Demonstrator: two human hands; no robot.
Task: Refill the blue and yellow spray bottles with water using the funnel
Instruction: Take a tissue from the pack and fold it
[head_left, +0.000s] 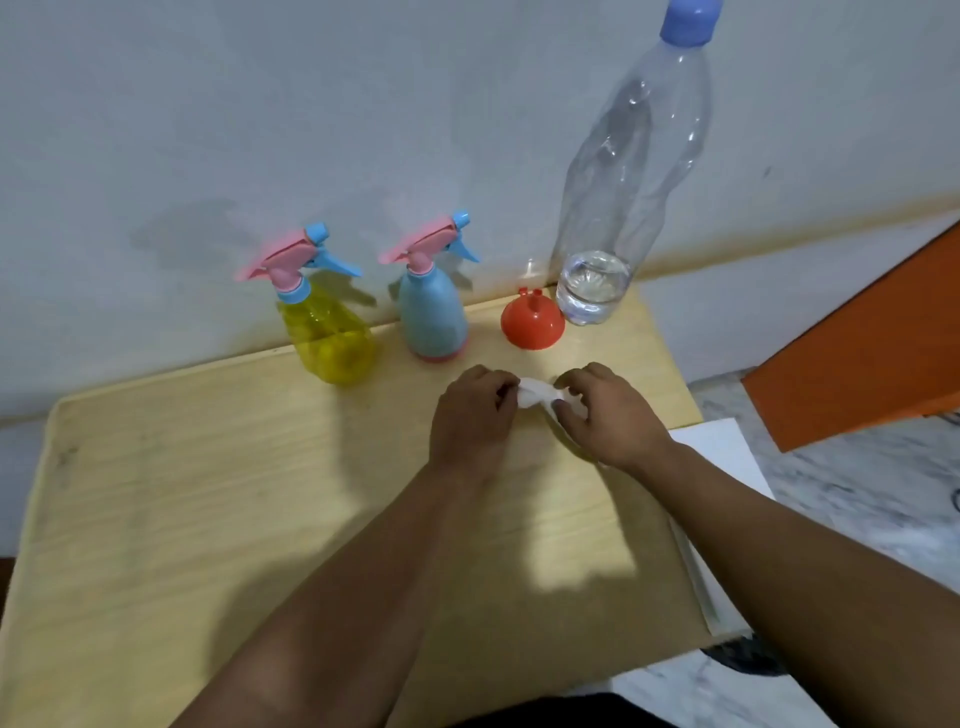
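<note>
My left hand (470, 410) and right hand (605, 410) pinch a small white tissue (535, 392) between closed fingertips on the wooden table (208, 493), while the capped yellow spray bottle (327, 332), blue spray bottle (434, 312), upturned orange funnel (532, 319) and nearly empty water bottle (618, 208) stand behind, so the refilling looks done and only wiping up seems left.

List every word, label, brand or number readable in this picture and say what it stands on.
None: no readable text anywhere.
Clear water bottle: no label.
Yellow spray bottle and blue spray bottle: no print visible.
Orange funnel: plain.
White tissue, pinched by left hand and right hand: blank.
</note>
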